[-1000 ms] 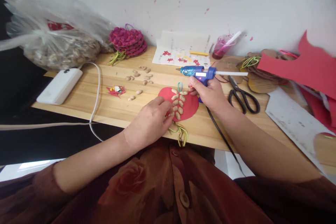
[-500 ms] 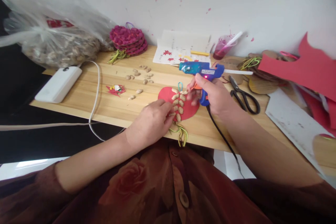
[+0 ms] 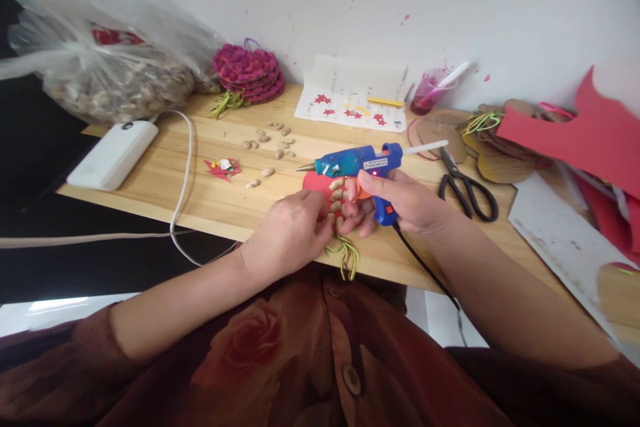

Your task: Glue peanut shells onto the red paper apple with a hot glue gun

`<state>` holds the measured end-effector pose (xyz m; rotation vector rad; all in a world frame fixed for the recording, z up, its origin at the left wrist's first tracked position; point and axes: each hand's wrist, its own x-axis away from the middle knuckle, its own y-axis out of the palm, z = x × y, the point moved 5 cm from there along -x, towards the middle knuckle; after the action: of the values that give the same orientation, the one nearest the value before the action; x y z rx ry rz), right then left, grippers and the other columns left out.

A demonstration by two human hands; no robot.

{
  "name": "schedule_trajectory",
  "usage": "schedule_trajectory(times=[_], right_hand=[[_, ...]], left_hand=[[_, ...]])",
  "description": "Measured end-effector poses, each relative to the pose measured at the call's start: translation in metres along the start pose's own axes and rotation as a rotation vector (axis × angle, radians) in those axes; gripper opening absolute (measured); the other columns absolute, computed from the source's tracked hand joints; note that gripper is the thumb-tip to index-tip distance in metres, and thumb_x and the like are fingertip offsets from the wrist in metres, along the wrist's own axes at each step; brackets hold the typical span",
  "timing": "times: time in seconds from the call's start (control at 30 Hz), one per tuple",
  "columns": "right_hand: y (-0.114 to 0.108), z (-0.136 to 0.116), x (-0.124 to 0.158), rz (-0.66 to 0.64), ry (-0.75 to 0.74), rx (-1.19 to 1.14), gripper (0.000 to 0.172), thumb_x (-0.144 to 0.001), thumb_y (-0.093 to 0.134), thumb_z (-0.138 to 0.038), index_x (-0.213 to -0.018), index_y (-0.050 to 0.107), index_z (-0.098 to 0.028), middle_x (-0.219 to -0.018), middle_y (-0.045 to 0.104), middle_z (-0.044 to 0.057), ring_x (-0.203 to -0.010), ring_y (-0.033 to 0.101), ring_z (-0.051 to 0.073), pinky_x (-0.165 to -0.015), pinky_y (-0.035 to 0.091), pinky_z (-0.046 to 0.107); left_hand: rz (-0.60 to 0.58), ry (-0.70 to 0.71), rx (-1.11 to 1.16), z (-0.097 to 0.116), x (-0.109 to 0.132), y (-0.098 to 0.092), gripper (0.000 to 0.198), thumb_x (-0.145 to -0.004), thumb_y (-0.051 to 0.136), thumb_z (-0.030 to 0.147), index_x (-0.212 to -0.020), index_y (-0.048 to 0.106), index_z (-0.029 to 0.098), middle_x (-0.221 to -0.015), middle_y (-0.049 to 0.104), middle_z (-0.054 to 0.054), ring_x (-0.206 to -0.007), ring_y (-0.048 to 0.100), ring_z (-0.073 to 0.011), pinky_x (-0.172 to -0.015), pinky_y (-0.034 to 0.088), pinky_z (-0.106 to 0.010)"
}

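Note:
My right hand (image 3: 407, 199) grips a blue glue gun (image 3: 347, 160), its metal nozzle pointing left and a white glue stick jutting from its back. Below the gun lies a red disc (image 3: 314, 181), partly hidden by the gun and both hands. Peanuts (image 3: 337, 195) run in rows down the disc. My left hand (image 3: 286, 233) rests at the disc's lower left, fingers closed on a peanut (image 3: 331, 216) at the row's bottom. Yellow-green cords (image 3: 349, 257) hang from the disc's near edge.
Loose peanuts (image 3: 267, 172) and red paper scraps (image 3: 223, 168) lie leftward, near a white power bank (image 3: 113, 155). A bag of peanuts (image 3: 120, 87) and purple-pink discs (image 3: 247, 73) stand behind. Black-handled scissors (image 3: 467, 190) and red sheets (image 3: 565, 140) lie rightward. The gun's black cable (image 3: 425, 265) crosses the table edge.
My right hand has brought the glue gun left and toward me, so it now covers the disc's upper part. My left hand has stayed nearly still at the disc.

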<state>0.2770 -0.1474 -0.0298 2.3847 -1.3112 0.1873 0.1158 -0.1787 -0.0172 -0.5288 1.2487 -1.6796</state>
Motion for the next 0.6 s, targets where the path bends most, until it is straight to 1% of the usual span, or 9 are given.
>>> schedule_trajectory(times=[0.17,0.3,0.47,0.6], right_hand=[[0.001,0.004,0.000,0.043,0.062,-0.002,0.046,-0.070,0.083,-0.064,-0.077,0.069,-0.020,-0.073,0.073,0.004,-0.071,0.080,0.026,-0.055,0.064,0.028],[0.002,0.003,0.000,0.057,0.072,-0.014,0.047,-0.067,0.086,-0.063,-0.076,0.070,-0.020,-0.075,0.075,0.004,-0.071,0.080,0.025,-0.057,0.065,0.028],[0.001,0.002,0.001,0.051,0.073,-0.011,0.046,-0.068,0.085,-0.063,-0.076,0.071,-0.020,-0.079,0.076,0.005,-0.074,0.080,0.026,-0.060,0.065,0.030],[-0.004,0.001,0.000,0.067,0.060,-0.027,0.043,-0.071,0.083,-0.061,-0.075,0.070,-0.021,-0.079,0.077,0.005,-0.074,0.080,0.025,-0.057,0.064,0.029]], left_hand=[[0.008,0.032,0.013,-0.002,0.004,-0.002,0.007,-0.089,0.060,0.020,-0.083,0.061,0.016,-0.078,0.066,-0.004,-0.064,0.060,-0.0150,-0.063,0.047,-0.027],[-0.011,0.063,0.006,-0.004,0.006,-0.003,0.009,-0.090,0.062,0.020,-0.082,0.064,0.015,-0.080,0.066,-0.005,-0.064,0.059,-0.0151,-0.063,0.046,-0.028],[-0.008,0.089,-0.021,-0.008,0.008,-0.004,0.016,-0.092,0.063,0.023,-0.079,0.066,0.016,-0.076,0.065,-0.004,-0.062,0.057,-0.0143,-0.062,0.045,-0.027],[0.032,0.068,0.012,-0.019,0.011,-0.007,0.019,-0.094,0.062,0.029,-0.082,0.070,0.016,-0.077,0.068,-0.004,-0.066,0.060,-0.0147,-0.065,0.048,-0.027]])
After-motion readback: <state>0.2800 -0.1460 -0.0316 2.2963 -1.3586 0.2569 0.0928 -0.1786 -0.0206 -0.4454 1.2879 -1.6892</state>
